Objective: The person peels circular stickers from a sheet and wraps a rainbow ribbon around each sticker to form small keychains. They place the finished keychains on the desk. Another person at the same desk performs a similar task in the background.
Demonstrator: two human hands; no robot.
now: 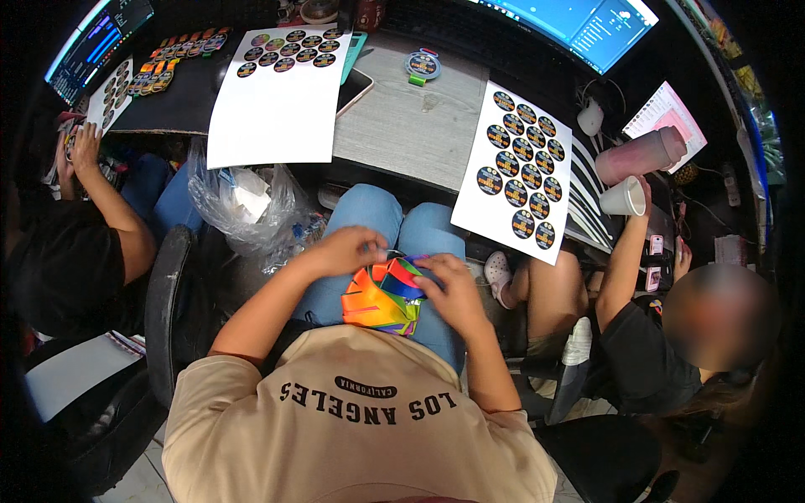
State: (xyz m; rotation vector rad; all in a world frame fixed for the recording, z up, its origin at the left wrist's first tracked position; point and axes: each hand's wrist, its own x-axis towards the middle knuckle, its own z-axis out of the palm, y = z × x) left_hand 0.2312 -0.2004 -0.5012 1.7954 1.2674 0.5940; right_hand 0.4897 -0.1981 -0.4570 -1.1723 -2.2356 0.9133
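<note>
Over my lap lies a bundle of bright ribbon (369, 303), orange, yellow, red, blue and green, in loose folds. At its upper left edge my left hand (356, 250) has its fingers curled and pinched together. A thin pale edge shows beside those fingertips; what it belongs to is hidden. My right hand (453, 289) is bent round the bundle's right side, thumb and fingers closed on the ribbon near its blue and red bands. Ahead on the grey desk (402, 121) rests a round medal (423, 65) with a short green ribbon end.
White sheets of round dark stickers lie left (272, 117) and right (511, 180), overhanging the desk edge. More ribboned medals (155, 75) sit far left. A plastic bag (251, 205) hangs by my left knee. One person works at left; another at right holds a white cup (622, 198).
</note>
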